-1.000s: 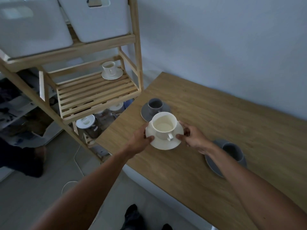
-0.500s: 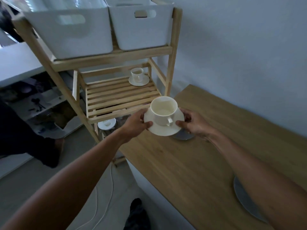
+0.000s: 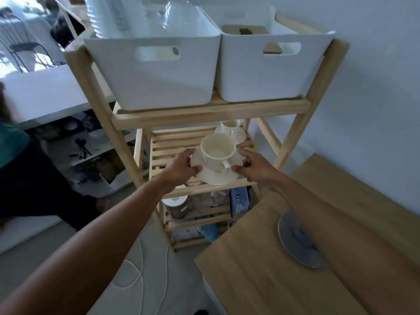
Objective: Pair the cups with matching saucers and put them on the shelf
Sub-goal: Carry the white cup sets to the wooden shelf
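A cream cup [image 3: 217,151] stands upright on a cream saucer [image 3: 216,176], its handle toward me. My left hand [image 3: 183,168] grips the saucer's left rim and my right hand [image 3: 254,165] grips its right rim. The pair hangs over the front edge of the slatted middle shelf [image 3: 168,151] of a wooden rack. A second cream cup [image 3: 230,127] on its saucer [image 3: 238,135] sits at the back right of that shelf. A grey saucer [image 3: 295,243] lies on the wooden table [image 3: 261,280], partly hidden by my right forearm.
Two white bins [image 3: 154,64] [image 3: 268,62] fill the rack's top shelf, low over the middle shelf. Jars and boxes [image 3: 204,201] crowd the shelves below. A person's dark leg [image 3: 45,196] is on the floor at left. A white cable [image 3: 141,264] runs across the floor.
Both hands have carried the cream cup and saucer off the table, up and left to the front of the middle shelf. The view has swung toward the rack.
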Motion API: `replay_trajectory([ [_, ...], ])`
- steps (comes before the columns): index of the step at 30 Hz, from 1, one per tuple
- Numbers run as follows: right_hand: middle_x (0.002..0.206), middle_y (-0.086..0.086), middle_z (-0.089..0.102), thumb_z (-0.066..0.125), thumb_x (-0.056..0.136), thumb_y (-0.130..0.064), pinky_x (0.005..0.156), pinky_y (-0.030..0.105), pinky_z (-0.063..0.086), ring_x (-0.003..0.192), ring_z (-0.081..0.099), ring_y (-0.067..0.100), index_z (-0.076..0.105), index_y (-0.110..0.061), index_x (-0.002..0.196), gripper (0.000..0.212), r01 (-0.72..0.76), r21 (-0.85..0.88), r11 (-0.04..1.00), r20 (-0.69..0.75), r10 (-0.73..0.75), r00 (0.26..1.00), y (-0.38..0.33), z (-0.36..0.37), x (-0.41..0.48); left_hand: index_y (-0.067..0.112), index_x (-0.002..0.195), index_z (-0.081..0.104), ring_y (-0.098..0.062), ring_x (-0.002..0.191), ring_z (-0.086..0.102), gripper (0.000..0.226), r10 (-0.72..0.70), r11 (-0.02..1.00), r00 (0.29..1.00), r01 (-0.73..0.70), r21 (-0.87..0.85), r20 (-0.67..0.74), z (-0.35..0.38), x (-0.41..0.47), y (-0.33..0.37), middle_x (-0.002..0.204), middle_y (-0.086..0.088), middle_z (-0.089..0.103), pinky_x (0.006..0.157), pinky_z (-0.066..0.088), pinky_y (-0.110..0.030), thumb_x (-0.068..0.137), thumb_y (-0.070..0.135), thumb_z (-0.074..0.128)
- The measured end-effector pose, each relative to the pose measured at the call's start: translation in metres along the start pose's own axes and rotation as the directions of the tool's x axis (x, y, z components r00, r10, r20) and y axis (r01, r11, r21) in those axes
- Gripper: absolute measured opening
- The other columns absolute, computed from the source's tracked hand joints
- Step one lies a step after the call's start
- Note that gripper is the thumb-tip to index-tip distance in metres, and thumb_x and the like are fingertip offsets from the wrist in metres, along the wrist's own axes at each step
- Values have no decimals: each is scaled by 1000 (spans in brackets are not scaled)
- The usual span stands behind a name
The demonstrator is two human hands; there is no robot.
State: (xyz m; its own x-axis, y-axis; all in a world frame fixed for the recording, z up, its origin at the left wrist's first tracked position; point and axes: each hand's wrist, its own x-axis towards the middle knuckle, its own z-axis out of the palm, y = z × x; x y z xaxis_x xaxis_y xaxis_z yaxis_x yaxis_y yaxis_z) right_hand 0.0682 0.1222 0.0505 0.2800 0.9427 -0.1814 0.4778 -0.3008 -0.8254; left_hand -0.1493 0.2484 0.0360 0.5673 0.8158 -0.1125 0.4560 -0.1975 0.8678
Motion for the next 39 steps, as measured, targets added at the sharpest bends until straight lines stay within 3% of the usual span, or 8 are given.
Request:
replay_trajectory([
  [6, 119, 12, 67, 70, 90, -17, 81, 56, 52, 104, 63, 36, 39, -22, 148, 67, -11, 44, 999, 80, 7, 997, 29, 38, 86, 24, 137, 48, -11, 83, 66, 58, -82, 996, 996, 83, 30, -40, -6, 52, -61, 95, 5, 66, 69, 53, -25, 84, 15, 71],
  [14, 103, 0, 66, 72, 86, -17, 53, 25, 45, 71, 56, 7, 49, -29, 142, 62, 4, -35, 999, 91, -1, 996, 63, 71, 179, 30, 135, 50, -12, 87, 64, 56, -171, 985, 974, 169, -28, -148, 3, 116, -124, 97, 6, 65, 59, 54, -18, 84, 20, 72],
  [16, 105, 4, 69, 73, 85, -17, 56, 27, 50, 73, 62, 11, 49, -27, 142, 63, 25, -55, 998, 72, -21, 997, 63, 75, 199, 28, 134, 52, -14, 89, 63, 55, -180, 984, 966, 179, -21, -187, 1, 135, -132, 96, 6, 66, 72, 55, -28, 83, 21, 73],
  [21, 100, 0, 66, 76, 83, -20, 64, 26, 56, 82, 66, 15, 51, -25, 141, 63, 9, -48, 999, 43, -7, 999, 61, 83, 251, 25, 130, 58, -18, 93, 62, 51, -196, 979, 942, 206, 6, -274, -9, 179, -144, 102, 0, 67, 63, 47, -21, 82, 21, 74],
  [24, 94, -3, 64, 78, 81, -26, 66, 26, 52, 77, 64, 15, 55, -27, 136, 60, 14, -81, 997, 3, -14, 1000, 59, 86, 280, 22, 132, 57, -22, 102, 63, 53, -230, 968, 919, 250, 22, -319, -15, 203, -146, 115, -5, 66, 81, 52, -29, 82, 20, 74],
  [29, 119, 6, 70, 81, 77, -27, 90, 40, 55, 101, 68, 24, 63, -27, 129, 56, -19, -94, 995, -20, 17, 1000, 59, 94, 317, 19, 134, 54, -27, 111, 59, 56, -276, 950, 892, 309, 38, -359, -23, 230, -148, 125, -11, 59, 98, 51, -38, 82, 19, 75],
  [35, 128, 2, 65, 86, 73, -28, 87, 27, 51, 98, 62, 14, 62, -19, 130, 62, -23, -122, 992, -58, 16, 998, 57, 99, 338, 16, 130, 57, -30, 113, 59, 51, -276, 918, 900, 352, 186, -338, -33, 242, -150, 125, -12, 60, 99, 50, -41, 83, 24, 75],
  [39, 130, 4, 64, 85, 74, -29, 98, 35, 50, 110, 63, 20, 62, -17, 129, 61, -29, -146, 989, -55, 22, 998, 54, 100, 341, 16, 132, 55, -30, 116, 56, 52, -278, 889, 903, 371, 268, -327, -37, 247, -149, 129, -13, 56, 102, 48, -42, 84, 28, 73],
])
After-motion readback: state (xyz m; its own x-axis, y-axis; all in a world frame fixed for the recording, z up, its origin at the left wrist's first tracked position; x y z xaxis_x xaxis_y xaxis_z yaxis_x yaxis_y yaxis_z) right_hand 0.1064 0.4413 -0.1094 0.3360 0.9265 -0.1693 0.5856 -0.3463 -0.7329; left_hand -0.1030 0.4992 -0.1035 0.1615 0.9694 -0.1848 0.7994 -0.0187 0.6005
